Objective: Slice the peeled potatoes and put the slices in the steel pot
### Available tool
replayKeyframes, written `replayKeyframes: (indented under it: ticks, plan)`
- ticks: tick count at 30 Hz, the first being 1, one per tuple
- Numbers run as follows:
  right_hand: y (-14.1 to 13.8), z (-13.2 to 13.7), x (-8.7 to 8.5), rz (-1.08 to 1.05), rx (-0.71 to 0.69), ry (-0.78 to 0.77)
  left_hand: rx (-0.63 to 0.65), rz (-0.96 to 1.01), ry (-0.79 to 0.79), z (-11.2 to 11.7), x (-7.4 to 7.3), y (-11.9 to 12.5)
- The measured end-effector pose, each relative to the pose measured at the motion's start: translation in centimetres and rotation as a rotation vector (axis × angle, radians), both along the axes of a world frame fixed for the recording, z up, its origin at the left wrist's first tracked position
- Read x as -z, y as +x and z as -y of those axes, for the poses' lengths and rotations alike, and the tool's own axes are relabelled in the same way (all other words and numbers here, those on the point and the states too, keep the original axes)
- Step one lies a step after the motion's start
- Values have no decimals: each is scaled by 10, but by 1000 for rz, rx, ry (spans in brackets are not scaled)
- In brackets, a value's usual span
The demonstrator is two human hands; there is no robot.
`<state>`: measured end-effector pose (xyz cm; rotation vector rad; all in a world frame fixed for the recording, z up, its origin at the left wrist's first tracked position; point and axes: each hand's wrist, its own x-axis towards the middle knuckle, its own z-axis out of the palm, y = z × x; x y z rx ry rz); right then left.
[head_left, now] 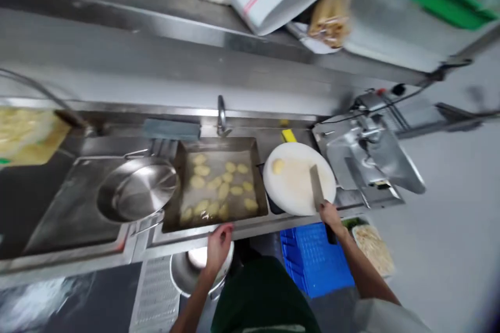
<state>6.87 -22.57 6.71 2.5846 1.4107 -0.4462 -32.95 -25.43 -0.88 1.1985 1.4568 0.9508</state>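
My right hand [330, 215] is closed round the dark handle of a cleaver [316, 188], whose blade lies on a round white cutting board [299, 179]. One peeled potato [277, 166] sits at the board's far left. My left hand [219, 245] hangs with curled fingers at the near edge of a rectangular metal tray [215, 182] filled with water and several peeled potatoes [219, 187]. The left fingers seem to hold nothing, though blur makes this hard to judge.
A steel bowl [137, 190] lies tilted in the sink [74, 213] left of the tray. A tap [221, 114] stands behind. A slicing machine [371, 156] is on the right. A blue crate [314, 260], a basket of shreds [374, 250] and a metal pot [187, 270] stand below.
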Motion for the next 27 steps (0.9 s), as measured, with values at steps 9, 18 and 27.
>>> replayKeyframes:
  ticks: [9, 18, 27]
  plan:
    - [47, 25, 15, -261, 103, 33, 496, -201, 272, -145, -30, 164]
    - [140, 32, 56, -264, -128, 64, 344, -705, 203, -215, 19, 280]
    - [206, -10, 50, -404, -309, -95, 459, -427, 386, -177, 4, 326]
